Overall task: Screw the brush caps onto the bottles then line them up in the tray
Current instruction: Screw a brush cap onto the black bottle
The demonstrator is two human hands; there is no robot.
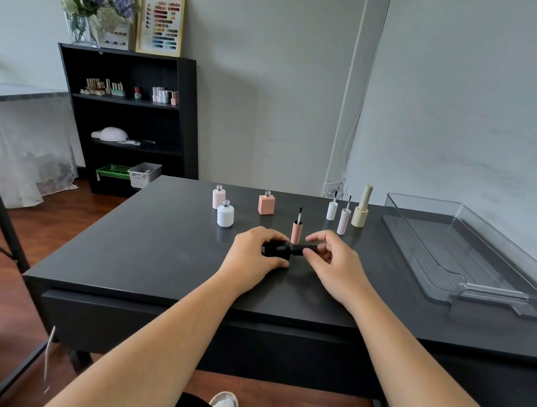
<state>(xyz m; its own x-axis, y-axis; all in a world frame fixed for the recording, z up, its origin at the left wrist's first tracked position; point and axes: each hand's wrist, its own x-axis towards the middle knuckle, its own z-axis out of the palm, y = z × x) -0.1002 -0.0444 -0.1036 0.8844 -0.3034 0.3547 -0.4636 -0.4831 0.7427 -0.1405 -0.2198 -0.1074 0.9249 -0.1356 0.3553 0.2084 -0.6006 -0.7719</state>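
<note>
Above the matte table (162, 258), both hands grip a glossy black bottle (276, 249).

left hand (256, 255): fingers curled, gripping | right hand (331, 259): fingertips pinching (both forearms extended)

Over the dark desk (142, 256), the left hand (255, 255) grips a black bottle (276, 249) lying sideways, while the right hand (334, 260) pinches its black cap (305, 250). Just behind stands a pink cap (296, 231), brush up. Three open bottles, pale pink (218, 197), white (225, 214) and peach (266, 203), stand farther back. To the right are a white cap (332, 209), a lilac cap (344, 220) and a capped beige bottle (361, 208). A clear tray (470, 284) lies at far right.
</note>
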